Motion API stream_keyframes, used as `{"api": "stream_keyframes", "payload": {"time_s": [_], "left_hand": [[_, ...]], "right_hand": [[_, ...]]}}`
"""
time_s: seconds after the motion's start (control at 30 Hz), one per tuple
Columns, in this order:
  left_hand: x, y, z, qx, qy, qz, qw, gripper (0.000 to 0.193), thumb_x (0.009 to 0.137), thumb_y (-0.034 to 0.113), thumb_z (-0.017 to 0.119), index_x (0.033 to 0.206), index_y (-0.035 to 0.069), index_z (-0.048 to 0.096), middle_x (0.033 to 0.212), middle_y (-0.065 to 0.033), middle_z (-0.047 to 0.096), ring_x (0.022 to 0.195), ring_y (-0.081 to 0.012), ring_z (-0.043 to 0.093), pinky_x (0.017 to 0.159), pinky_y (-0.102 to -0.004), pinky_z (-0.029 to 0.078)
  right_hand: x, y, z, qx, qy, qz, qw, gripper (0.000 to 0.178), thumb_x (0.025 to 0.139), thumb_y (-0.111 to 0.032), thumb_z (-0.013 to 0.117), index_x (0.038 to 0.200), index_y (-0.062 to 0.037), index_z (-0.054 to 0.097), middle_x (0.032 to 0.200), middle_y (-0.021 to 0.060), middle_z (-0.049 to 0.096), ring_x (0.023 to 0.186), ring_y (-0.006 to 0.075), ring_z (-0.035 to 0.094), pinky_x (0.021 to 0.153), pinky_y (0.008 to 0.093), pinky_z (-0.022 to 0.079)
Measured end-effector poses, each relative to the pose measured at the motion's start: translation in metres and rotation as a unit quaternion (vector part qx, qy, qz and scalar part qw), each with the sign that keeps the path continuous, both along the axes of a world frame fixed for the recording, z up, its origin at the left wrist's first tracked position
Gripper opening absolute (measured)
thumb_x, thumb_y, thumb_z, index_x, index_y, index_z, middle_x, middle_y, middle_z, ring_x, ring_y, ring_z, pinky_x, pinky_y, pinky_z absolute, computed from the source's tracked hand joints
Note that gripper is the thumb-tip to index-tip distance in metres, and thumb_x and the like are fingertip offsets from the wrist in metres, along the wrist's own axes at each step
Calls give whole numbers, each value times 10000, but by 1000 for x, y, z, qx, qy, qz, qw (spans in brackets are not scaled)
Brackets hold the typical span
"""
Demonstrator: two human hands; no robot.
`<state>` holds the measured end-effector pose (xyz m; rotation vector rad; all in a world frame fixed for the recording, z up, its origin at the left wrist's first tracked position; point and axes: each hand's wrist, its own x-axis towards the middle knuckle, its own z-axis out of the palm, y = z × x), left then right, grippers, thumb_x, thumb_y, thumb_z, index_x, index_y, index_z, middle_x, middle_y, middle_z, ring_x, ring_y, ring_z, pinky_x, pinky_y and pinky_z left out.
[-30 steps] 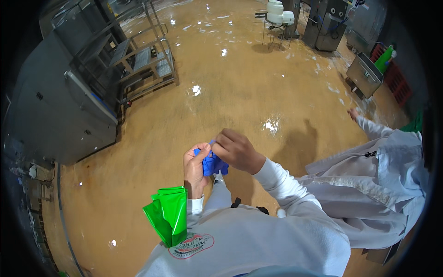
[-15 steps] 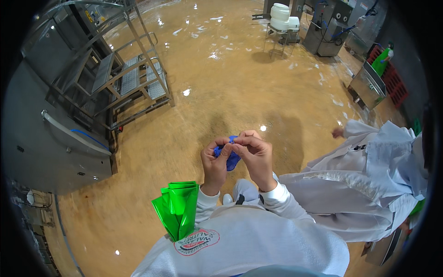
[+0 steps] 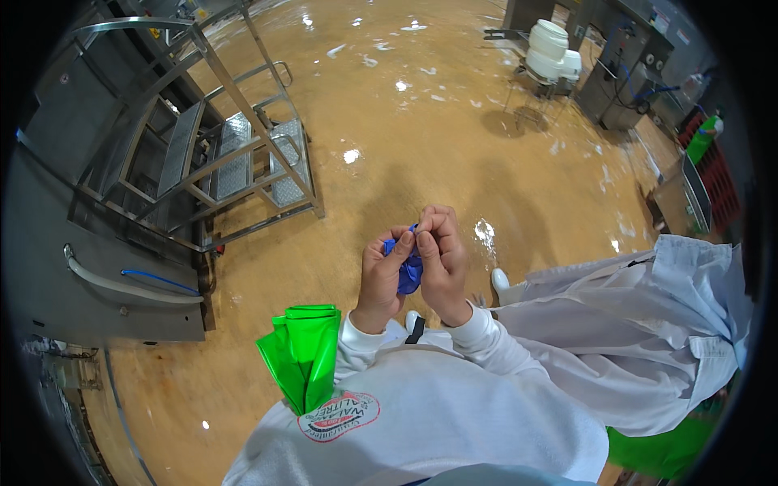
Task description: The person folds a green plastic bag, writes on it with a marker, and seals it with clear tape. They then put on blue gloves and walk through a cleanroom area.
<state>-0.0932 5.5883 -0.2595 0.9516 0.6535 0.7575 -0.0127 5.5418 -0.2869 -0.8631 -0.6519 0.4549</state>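
A crumpled thin blue disposable glove (image 3: pixel 410 276) is held in front of me, between my two hands. My left hand (image 3: pixel 378 283) is closed on its left part, thumb and fingertips pinching its top edge. Right beside it, my right hand (image 3: pixel 445 263) pinches the upper edge with thumb and curled fingers. The thumbs are close together, and the rest of the glove hangs bunched below them. A folded, shiny green plastic apron (image 3: pixel 304 352) sticks up next to my left sleeve, apparently tucked under the arm.
A metal step platform (image 3: pixel 235 154) stands left, by a steel cabinet (image 3: pixel 121 292). On the right, close by, is a person in a white coat (image 3: pixel 600 324). White containers (image 3: pixel 549 49) sit on a stand further off. The brown floor (image 3: pixel 365 170) looks wet.
My right hand has turned more upright and its fingertips have risen. The glove stays pinched. The view has shifted; the person on the right has moved, and green material now shows beneath their coat.
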Motion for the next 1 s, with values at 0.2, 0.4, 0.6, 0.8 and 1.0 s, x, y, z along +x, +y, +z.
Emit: {"api": "stream_keyframes", "payload": {"time_s": [0.2,0.4,0.6,0.8,1.0], "left_hand": [[5,46,3,59,100,-6,993,203,902,197,677,940,2,638,787,-18,635,682,-69,609,601,-199,497],[31,108,27,31,65,-21,997,215,891,208,690,933,4,636,785,-36,635,664,-85,621,592,-223,523],[59,154,40,-12,52,-17,998,212,887,219,694,939,22,639,812,-35,649,661,-75,615,584,-214,512],[73,200,30,-34,40,-37,998,225,885,230,698,947,24,633,800,-34,643,674,-72,608,585,-217,506],[105,237,35,-8,69,-78,995,220,890,220,690,910,15,612,768,-45,622,641,-109,614,569,-240,525]], "right_hand": [[45,54,8,109,223,134,959,145,995,-159,476,933,-28,476,877,38,503,833,112,443,785,237,371],[86,115,21,118,200,219,948,177,987,-176,516,1027,-4,532,954,60,572,802,100,488,727,231,408],[101,148,26,93,259,250,928,369,956,-243,591,1203,29,560,1027,82,635,831,93,559,730,219,459],[104,181,19,45,218,200,954,255,922,-199,642,1052,20,647,923,77,649,806,98,564,713,232,461],[152,236,16,80,169,61,980,180,898,-139,662,800,5,618,807,48,602,790,119,554,726,256,425]]}}
